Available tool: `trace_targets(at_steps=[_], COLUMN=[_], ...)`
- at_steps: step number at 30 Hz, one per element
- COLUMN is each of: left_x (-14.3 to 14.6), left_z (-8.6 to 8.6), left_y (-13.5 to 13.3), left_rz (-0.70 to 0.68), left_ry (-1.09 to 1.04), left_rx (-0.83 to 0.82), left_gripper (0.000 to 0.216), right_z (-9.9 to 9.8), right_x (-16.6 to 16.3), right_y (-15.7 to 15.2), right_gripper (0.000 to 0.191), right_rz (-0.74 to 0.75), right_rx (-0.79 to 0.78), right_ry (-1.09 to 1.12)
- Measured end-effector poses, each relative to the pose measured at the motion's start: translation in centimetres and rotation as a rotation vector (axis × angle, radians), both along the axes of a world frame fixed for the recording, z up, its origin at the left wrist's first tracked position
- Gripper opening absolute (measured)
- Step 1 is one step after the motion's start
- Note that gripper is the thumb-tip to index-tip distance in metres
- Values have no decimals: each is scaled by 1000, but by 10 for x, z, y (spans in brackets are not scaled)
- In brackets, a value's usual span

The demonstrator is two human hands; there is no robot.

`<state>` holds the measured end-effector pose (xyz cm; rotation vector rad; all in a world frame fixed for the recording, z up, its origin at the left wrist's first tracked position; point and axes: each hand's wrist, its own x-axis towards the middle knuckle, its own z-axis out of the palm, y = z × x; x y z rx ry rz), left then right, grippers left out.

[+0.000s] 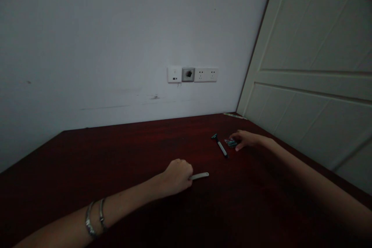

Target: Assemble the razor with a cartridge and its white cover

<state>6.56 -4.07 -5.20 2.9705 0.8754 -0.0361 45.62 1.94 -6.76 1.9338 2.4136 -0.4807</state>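
My left hand [178,177] is closed in a fist around a pale, slim handle [200,176]. Its rounded end with a small hole sticks out to the right; the rest is hidden in the fist, so its kind does not show. Farther off to the right, my right hand [245,139] has its thumb and fingers curled about the right side of a small clear plastic packet [230,142] with dark bluish contents. Just left of that packet lies a razor [220,146] with a dark head and a grey-and-black handle, touched by neither hand.
A dark red wooden tabletop [130,143] runs back to a white wall [116,38]. Sockets and switch plates [205,74] sit on the wall above it. A cream panelled door or cabinet side [314,46] borders the right edge. A thin patterned strip [234,116] lies in the back right corner.
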Motion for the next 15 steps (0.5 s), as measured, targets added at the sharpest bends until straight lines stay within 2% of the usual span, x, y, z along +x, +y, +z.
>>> trace_targets(at_steps=[6, 15], left_x=[-3, -7], left_z=[5, 15], left_y=[3, 6], left_rz=[-93, -369], left_ry=[-41, -179], left_rx=[135, 589], left_gripper=[14, 18], right_z=[-1, 9], right_x=[0, -8], right_y=[-8, -19], right_gripper=[73, 72], right_rz=[-33, -22], right_rx=[31, 16], right_ry=[46, 73])
